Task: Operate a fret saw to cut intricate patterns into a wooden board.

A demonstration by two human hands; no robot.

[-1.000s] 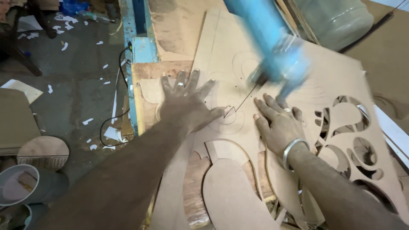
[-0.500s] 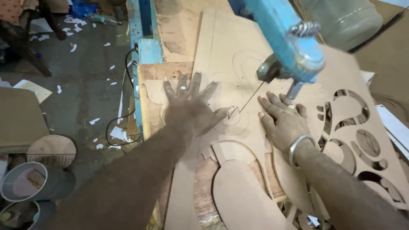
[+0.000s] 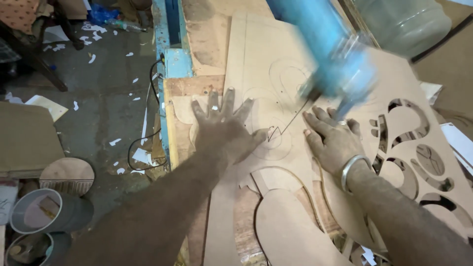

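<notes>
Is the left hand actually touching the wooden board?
Touching. The head view shows the left hand pressed flat, fingers spread, on the wooden board, with no gap under the palm.

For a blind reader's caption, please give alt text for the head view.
Two bare hands, left hand and right hand, press flat on a tan wooden board with pencilled curves, either side of a thin saw blade under a blurred blue saw arm.

The tan fibreboard sheet [image 3: 256, 59] bears thin pencilled oval outlines. Above it hangs the bright blue saw arm [image 3: 330, 54]. Right of the sheet lies a tan fretwork panel [image 3: 423, 162] pierced with dark scroll-shaped openings. Left of it, grey floor [image 3: 108, 98] flecked white.
</notes>
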